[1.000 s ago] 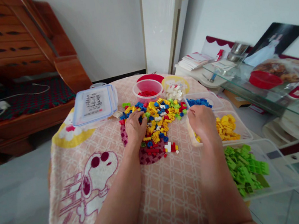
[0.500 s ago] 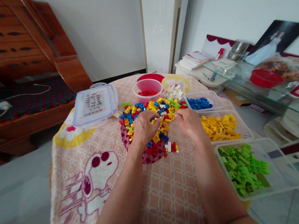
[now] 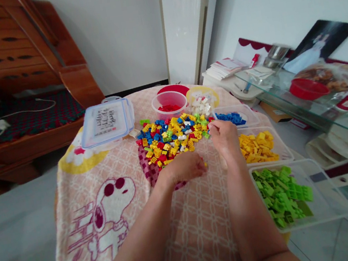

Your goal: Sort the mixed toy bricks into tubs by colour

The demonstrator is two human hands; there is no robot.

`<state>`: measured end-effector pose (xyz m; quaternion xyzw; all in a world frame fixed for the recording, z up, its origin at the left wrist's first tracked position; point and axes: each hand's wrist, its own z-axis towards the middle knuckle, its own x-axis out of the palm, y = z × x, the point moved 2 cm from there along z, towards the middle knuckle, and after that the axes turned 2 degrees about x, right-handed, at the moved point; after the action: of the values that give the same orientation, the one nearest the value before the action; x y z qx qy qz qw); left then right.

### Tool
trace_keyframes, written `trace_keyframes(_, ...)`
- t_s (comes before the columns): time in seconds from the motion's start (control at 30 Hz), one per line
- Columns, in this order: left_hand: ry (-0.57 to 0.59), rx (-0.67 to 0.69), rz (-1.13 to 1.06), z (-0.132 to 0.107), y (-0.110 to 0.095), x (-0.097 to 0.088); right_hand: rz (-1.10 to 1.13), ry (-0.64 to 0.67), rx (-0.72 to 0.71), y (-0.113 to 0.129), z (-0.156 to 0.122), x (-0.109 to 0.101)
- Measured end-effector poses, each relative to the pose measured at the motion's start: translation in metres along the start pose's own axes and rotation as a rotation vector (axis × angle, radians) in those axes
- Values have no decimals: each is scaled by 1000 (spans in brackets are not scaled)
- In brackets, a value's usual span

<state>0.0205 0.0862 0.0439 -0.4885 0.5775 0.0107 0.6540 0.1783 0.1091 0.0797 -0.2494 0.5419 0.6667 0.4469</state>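
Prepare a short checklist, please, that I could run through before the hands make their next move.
1. Green box fully on the covered table: not ok, its outer end juts past the edge.
2. Visible bricks in the green box all green: ok.
3. Round tub uncovered: ok, red bricks show inside.
4. Right hand free of bricks: cannot tell, fingers curled.
5. Left hand free of bricks: cannot tell, its underside is hidden.

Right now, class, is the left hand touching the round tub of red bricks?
Apart. The head view shows the left hand at the near edge of the mixed brick pile, which lies between it and the round tub.
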Motion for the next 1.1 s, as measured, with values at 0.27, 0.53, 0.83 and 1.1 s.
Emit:
trace_keyframes(0.27, -575, -109, 159, 3, 29, -21, -71, 37, -9, 5, -2, 10)
trace_keyframes(0.53, -1212, -270, 66, -26, 99, -40, -133, 155, -40, 4, 0, 25)
trace_keyframes(0.83, -1198, -451, -37, -29, 155, -23, -337, 315, -18, 10, -12, 52)
trace_keyframes(1.1, -1151, -453, 65, -23, 152, -20, -267, 287, 6, 8, -9, 56)
